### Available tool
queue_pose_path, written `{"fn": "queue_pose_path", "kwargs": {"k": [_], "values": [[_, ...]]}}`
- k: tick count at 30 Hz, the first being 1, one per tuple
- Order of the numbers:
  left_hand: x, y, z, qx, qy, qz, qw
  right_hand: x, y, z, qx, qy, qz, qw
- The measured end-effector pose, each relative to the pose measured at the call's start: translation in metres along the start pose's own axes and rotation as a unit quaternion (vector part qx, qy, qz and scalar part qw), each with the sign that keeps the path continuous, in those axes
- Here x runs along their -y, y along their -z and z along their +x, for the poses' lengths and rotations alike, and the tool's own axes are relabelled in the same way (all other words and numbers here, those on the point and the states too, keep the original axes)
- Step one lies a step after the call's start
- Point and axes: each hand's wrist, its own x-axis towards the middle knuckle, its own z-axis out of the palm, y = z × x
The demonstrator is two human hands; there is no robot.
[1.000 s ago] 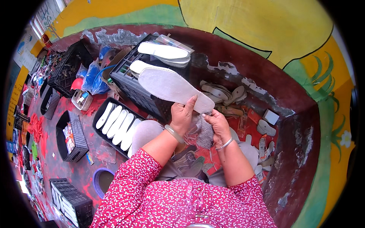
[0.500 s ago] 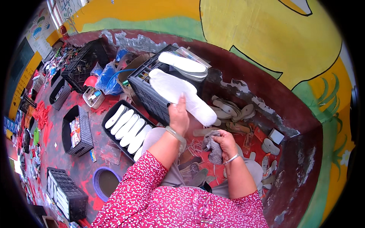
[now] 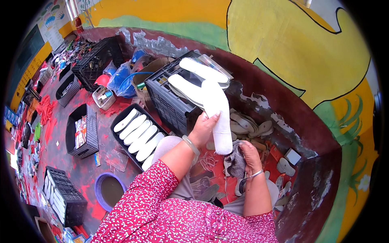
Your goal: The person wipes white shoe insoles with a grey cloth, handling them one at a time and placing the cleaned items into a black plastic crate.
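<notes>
Thumb on top, my left hand (image 3: 206,126) grips a white insole (image 3: 217,103), its long shape tilted with the lower end near my right hand. A crumpled grey cloth (image 3: 234,163) is bunched in my right hand (image 3: 251,157), just below that end. Beyond my left hand stands a dark grey plastic crate (image 3: 168,106). On top of the crate lie more white insoles (image 3: 204,70), and another white insole (image 3: 184,87) is partly covered by the held one.
A black basket (image 3: 122,148) by my left knee holds a row of white insoles. Farther left are a checked basket (image 3: 90,145), a purple basin (image 3: 98,190) of murky water and a black crate (image 3: 76,208). Loose soles (image 3: 253,123) lie by the wall.
My left hand has moved right, and the insole has swung from a diagonal slant to nearly upright. My right hand has turned and sits slightly lower with the cloth.
</notes>
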Motion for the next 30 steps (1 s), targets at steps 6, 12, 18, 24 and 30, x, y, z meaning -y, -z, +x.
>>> {"fn": "queue_pose_path", "kwargs": {"k": [6, 12, 18, 24, 30], "values": [[-0.018, -0.010, -0.011, 0.079, 0.080, 0.018, 0.994, 0.003, 0.019, 0.005, -0.039, 0.042, -0.104, 0.993], [-0.036, -0.023, -0.038, 0.156, 0.139, -0.172, 0.963, 0.001, 0.010, 0.004, -0.027, 0.053, -0.128, 0.990], [-0.072, -0.006, -0.096, 0.070, 0.116, -0.246, 0.960, -0.021, 0.028, 0.017, -0.039, 0.016, -0.177, 0.983], [-0.138, 0.078, -0.168, -0.103, -0.006, -0.070, 0.992, -0.024, 0.016, 0.006, -0.057, 0.027, -0.201, 0.978], [-0.171, 0.183, -0.256, -0.345, -0.090, -0.031, 0.934, -0.011, -0.009, -0.041, -0.026, 0.031, -0.187, 0.982]]}}
